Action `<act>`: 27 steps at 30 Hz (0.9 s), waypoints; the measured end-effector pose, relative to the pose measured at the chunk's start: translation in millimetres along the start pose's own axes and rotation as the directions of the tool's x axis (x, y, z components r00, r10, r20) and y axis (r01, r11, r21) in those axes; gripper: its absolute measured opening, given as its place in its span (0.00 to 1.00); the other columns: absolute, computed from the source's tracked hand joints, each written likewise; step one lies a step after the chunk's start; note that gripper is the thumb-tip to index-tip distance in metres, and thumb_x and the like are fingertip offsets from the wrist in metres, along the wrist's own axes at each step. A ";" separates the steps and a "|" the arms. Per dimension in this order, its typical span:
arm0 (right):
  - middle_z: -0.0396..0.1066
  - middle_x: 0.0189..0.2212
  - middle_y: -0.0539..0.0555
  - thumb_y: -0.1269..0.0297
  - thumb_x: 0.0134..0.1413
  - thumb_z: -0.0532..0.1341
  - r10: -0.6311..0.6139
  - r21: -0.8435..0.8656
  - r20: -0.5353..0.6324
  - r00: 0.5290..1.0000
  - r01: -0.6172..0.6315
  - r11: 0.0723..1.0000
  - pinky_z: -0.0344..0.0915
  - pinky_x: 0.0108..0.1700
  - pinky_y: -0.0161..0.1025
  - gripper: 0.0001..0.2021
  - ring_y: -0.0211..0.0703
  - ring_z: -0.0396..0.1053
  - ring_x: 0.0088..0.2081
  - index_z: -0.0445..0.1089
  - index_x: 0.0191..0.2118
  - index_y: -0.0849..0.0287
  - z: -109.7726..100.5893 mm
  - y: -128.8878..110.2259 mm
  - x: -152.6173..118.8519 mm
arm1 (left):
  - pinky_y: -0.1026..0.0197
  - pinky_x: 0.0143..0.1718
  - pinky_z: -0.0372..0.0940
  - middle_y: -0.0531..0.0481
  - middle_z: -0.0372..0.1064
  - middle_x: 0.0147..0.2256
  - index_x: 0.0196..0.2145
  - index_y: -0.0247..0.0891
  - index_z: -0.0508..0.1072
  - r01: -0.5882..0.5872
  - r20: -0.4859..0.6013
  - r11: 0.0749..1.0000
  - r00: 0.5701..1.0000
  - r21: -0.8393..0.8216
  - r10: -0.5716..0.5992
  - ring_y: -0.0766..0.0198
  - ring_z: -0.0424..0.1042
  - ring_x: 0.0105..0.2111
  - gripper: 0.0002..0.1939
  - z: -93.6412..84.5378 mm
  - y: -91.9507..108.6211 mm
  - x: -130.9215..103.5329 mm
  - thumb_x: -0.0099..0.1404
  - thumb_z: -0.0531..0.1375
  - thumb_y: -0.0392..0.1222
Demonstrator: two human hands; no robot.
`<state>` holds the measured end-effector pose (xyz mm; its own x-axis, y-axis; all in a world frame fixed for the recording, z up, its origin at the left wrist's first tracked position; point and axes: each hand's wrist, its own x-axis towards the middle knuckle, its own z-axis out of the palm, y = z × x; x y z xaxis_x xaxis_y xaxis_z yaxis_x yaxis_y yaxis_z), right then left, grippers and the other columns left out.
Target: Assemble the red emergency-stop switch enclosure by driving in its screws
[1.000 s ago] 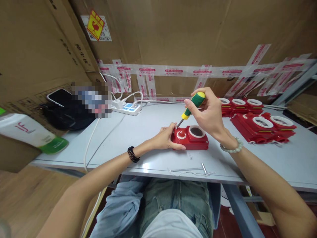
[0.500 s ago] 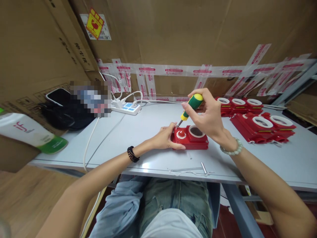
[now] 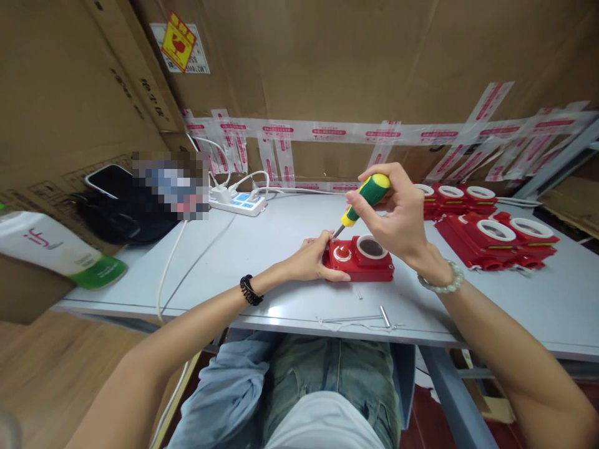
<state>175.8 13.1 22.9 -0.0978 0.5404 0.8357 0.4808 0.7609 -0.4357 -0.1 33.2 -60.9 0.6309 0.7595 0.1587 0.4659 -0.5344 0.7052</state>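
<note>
1. Two hands are engaged at one red housing (image 3: pixel 365 273), which is laid flat on the bench (image 3: pixel 290 215) with its white-ringed window (image 3: pixel 372 247) and red knob (image 3: pixel 342 251) facing up.
2. The left end of the housing is gripped by the left hand (image 3: pixel 309 262), with the thumb along the near side and the fingers at the far corner; this grip is presumably used to stop the part from turning.
3. The screwdriver (image 3: pixel 370 192) is held by the right hand (image 3: pixel 397 215), its green-and-yellow handle enclosed by thumb and fingers and tilted to the right. The tip is set at the far left corner of the housing, probably steadied by the nearby left fingers.
4. What appears to be a small screw (image 3: pixel 360 295) and a T-handled tool (image 3: pixel 385 317) are placed between the housing and the near bench edge, likely for easy reach.
5. Other red housings (image 3: pixel 468 246) are grouped at the right, apparently to be out of the way.
6. The letters "if" can be read on the white-and-green tube (image 3: pixel 60 252).
7. On the carton (image 3: pixel 327 62), a white label (image 3: pixel 200 57) is partly covered by a yellow sticker (image 3: pixel 178 42) with a broken-glass symbol; its upside-down characters seem to begin "LM270W". The red print on the tape (image 3: pixel 327 132) is too small to be read.
</note>
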 end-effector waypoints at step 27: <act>0.69 0.31 0.49 0.69 0.58 0.53 0.047 -0.143 0.384 0.922 0.009 0.990 0.60 0.33 0.38 0.19 0.37 0.63 0.26 0.61 0.55 0.56 7.7 -14.9 28.5 | 0.49 0.43 0.65 0.49 0.67 0.38 0.38 0.41 0.54 -0.002 0.001 1.000 1.000 0.017 0.002 0.53 0.69 0.37 0.34 0.0 -1.2 0.2 0.48 0.68 0.64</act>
<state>159.2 19.9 50.6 -0.4021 0.6718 0.6220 0.5994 0.7067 -0.3758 -0.6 34.0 -61.7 0.6323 0.7581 0.1595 0.4753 -0.5422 0.6929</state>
